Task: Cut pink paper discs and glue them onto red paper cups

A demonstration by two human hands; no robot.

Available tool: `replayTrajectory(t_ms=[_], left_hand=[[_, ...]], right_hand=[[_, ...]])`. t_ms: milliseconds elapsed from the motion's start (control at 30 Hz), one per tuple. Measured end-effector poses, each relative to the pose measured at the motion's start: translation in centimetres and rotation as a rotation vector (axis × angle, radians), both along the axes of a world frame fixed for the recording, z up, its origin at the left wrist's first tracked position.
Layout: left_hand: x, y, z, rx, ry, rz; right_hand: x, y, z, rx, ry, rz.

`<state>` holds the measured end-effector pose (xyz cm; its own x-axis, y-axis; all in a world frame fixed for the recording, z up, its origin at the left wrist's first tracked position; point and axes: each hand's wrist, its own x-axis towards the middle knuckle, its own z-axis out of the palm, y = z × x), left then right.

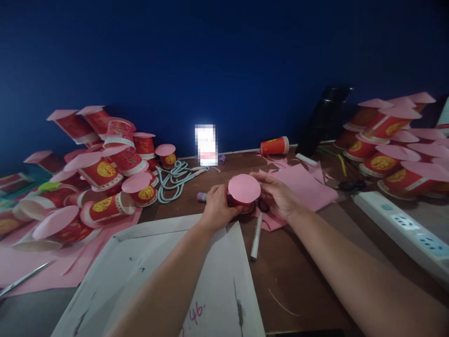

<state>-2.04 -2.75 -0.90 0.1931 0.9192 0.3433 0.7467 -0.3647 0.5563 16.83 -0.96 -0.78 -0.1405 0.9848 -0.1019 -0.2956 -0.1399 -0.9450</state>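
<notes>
A red paper cup stands on the table in front of me, with a round pink paper disc lying over its top and reaching past its sides. My left hand is closed round the cup's left side, thumb across the front. On the other side my right hand is open, its fingers slightly bent beside the disc's right edge; whether they touch it I cannot tell. Below the right fingers a black loop shows, and a white stick-shaped tube lies nearby. Most of the cup is hidden by the disc and hand.
Red cups with pink discs are piled at left and right. Around the middle lie a pink paper sheet, a pale blue cable and a white board. A power strip and black bottle stand right; scissors lie left.
</notes>
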Motion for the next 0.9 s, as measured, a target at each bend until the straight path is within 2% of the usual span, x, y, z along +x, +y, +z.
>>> replayTrajectory(t_ms=[133, 267, 600, 900], left_hand=[[-0.3, 0.1, -0.1, -0.005, 0.006, -0.032], [-0.5, 0.1, 0.1, -0.017, 0.004, -0.070], [-0.4, 0.1, 0.2, -0.015, 0.028, -0.082], [-0.4, 0.1, 0.3, -0.029, 0.028, -0.095]], right_hand=[[0.4, 0.0, -0.3, 0.050, -0.049, 0.106], [0.6, -0.1, -0.3, 0.019, -0.011, 0.155], [0.4, -0.5, 0.8, -0.088, 0.129, 0.157], [0.7, -0.2, 0.3, -0.133, 0.217, 0.213]])
